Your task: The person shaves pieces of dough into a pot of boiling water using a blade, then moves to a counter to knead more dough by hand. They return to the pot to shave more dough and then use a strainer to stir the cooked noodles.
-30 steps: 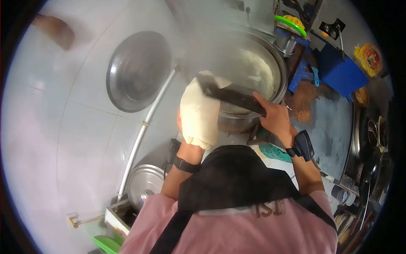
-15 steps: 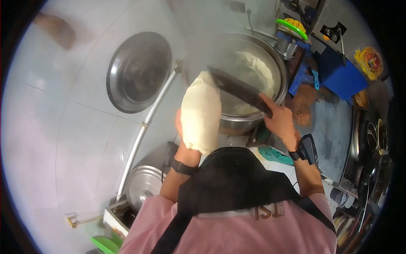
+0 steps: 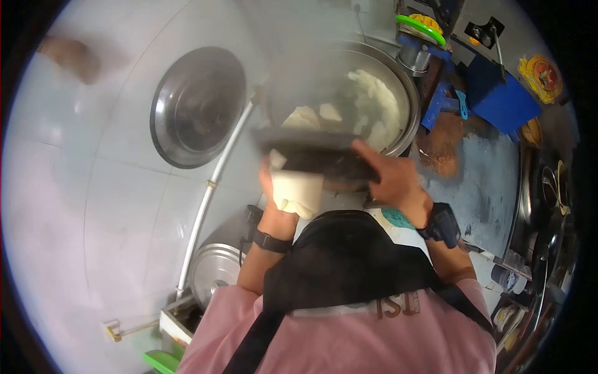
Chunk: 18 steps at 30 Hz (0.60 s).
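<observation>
Pale cream dough (image 3: 298,190) is resting on my left hand (image 3: 266,184), on the near side of the steel pot (image 3: 416,103) and left of its middle. My left grip is cupping the block from below, fingers curling up along its left edge; most of that hand is hiding under the dough. My right hand (image 3: 398,177), close to the pot's near right rim, is clenching its grip around the right end of a broad dark blade (image 3: 339,162). The blade is lying crosswise at the end of the dough nearest the pot, and it is showing blurred. A small pale flap (image 3: 278,159) is sticking up beside the blade's left part.

A larger piece (image 3: 302,117) and a smaller piece (image 3: 330,112) are showing over the left part of the pot's opening; I cannot tell whether they are hanging in the air or floating. Longer pale strips (image 3: 380,106) are lying inside the pot along its right side, and whitish steam (image 3: 293,56) is hanging over its far left part.

Left of the pot, a wide metal basin (image 3: 199,106) is showing. Right of the pot, the worktop (image 3: 486,187) is bearing a brown patch (image 3: 443,149).
</observation>
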Each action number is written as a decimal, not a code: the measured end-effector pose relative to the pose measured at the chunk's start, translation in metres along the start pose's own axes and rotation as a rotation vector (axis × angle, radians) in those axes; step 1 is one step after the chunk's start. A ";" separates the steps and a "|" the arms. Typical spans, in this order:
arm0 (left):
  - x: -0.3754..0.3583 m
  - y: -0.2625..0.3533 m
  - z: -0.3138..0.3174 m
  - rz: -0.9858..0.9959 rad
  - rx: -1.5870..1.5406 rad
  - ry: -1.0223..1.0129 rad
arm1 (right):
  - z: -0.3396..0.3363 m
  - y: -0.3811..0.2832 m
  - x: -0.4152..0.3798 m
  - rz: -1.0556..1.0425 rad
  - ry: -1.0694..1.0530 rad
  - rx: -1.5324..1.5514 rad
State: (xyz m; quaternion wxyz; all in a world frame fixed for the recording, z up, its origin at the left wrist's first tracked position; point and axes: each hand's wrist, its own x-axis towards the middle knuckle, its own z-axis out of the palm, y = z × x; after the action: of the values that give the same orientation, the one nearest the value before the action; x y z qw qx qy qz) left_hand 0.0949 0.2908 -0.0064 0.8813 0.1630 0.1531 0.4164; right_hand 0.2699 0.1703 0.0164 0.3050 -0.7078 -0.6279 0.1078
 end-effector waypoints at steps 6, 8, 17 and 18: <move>-0.010 0.005 0.005 0.293 0.802 0.061 | 0.001 -0.009 0.003 -0.131 -0.072 0.074; 0.001 0.003 -0.021 0.185 0.348 0.072 | 0.004 0.028 0.004 0.032 -0.031 -0.082; 0.000 0.002 -0.010 -0.063 -0.033 0.012 | 0.010 0.023 0.002 0.164 0.001 -0.001; -0.003 0.006 -0.013 -0.082 0.066 -0.015 | 0.013 0.019 0.005 0.168 -0.028 0.030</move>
State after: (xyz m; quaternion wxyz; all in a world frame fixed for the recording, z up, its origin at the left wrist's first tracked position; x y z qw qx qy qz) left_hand 0.0838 0.2940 -0.0150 0.8928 0.1887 0.1664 0.3736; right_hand 0.2796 0.1785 -0.0033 0.2965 -0.7518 -0.5689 0.1525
